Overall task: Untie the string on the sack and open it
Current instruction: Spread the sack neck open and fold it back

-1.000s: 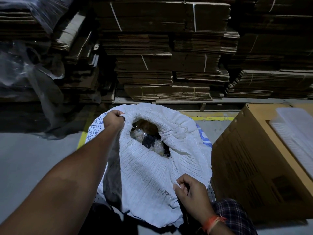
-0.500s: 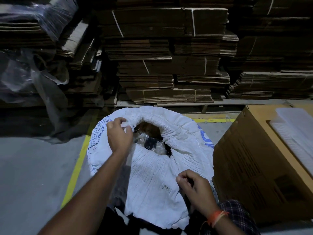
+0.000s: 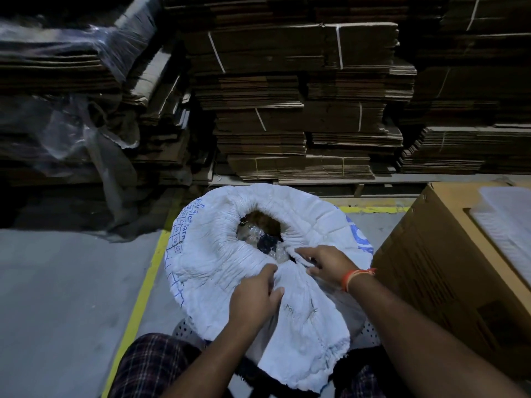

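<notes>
We stand over the white sack on a grey concrete floor crossed by a yellow line; its mouth gapes, clear wrapping inside. Our left hand and right hand both grip bunched cloth at the near rim; bundled flat cardboard is stacked behind, a brown box beside the sack.

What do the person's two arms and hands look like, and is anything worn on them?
Both forearms are bare, with no sleeves in view. The left hand wears nothing that can be seen. The right hand has an orange thread band tied around its wrist, with a short loose end sticking out. No gloves, rings or watch are visible.
</notes>
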A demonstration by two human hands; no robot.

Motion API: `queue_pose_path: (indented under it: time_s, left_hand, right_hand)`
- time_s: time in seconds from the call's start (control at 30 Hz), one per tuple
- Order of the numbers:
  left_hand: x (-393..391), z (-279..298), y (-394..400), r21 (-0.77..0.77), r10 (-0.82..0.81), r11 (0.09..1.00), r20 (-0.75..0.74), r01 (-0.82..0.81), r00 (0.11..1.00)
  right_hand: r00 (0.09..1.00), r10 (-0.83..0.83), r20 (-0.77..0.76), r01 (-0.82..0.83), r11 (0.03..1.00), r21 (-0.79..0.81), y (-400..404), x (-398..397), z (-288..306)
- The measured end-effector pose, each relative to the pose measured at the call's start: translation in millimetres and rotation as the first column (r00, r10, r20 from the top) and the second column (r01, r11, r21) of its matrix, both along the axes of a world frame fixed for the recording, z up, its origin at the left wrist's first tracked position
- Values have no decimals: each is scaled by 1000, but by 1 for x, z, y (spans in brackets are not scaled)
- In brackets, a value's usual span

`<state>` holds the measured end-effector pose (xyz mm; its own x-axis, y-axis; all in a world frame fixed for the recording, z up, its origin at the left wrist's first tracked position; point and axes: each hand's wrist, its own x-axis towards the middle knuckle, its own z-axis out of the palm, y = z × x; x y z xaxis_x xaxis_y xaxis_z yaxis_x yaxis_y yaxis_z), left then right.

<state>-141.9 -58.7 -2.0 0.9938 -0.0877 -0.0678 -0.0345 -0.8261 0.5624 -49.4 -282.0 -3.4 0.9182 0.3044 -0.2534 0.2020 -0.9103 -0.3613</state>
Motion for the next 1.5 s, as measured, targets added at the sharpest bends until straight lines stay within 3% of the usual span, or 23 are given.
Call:
queue_pose_path:
  time_s: [0.2, 0.37, 0.57, 0.7, 0.83, 0.9, 0.97, 1.07, 1.17, 1.23, 1.3, 1.4, 1.5]
  left_hand:
    - [-5, -9, 33, 70, 95, 993, 71, -100, 993]
    - [-21, -9, 82, 151, 155, 975, 45, -160, 987]
    - [-44, 0, 103, 259, 210, 942, 49, -215, 977]
    - [-50, 6, 99, 327, 208, 929, -66, -176, 976]
    - [-43, 18, 96, 247, 64, 969, -211, -10, 975]
    - [-39, 29, 97, 95, -66, 991, -281, 96, 957]
    - [-34, 44, 97, -101, -129, 990, -330, 101, 935]
    - [-12, 62, 92, -75, 88, 993, -9, -88, 996]
    - [28, 78, 80, -181, 269, 957, 251, -228, 930]
    - [64, 78, 68, -173, 181, 976, 329, -129, 927]
    - [103, 69, 55, -59, 23, 998, 311, -4, 950]
    - [150, 53, 37, 199, -175, 971, 195, 135, 965]
    - [178, 34, 27, 364, -344, 877, 17, 315, 939]
  right_hand:
    - [979, -133, 154, 120, 988, 93, -32, -1, 7]
    - [918, -233, 322, 192, 969, 156, -85, -23, 16]
    - [888, -321, 330, 283, 946, 159, -115, -39, 1]
    - [880, -388, 276, 358, 921, 154, -101, -44, -7]
    - [905, -393, 162, 384, 919, 86, -78, -37, -5]
    - [926, -338, 170, 333, 941, 61, -67, -32, 0]
    - [927, -259, 270, 235, 965, 119, -56, -31, 7]
    - [886, -201, 417, 100, 963, 251, -27, -33, 26]
    - [944, -193, 267, 126, 960, 251, 9, -28, 31]
    - [956, -261, 134, 241, 959, 146, 26, -23, 21]
    - [938, -346, 37, 342, 936, 87, 36, -21, 7]
    - [929, -365, -62, 368, 929, 29, 49, -21, -12]
    - [940, -338, -49, 340, 938, 63, 50, -18, -20]
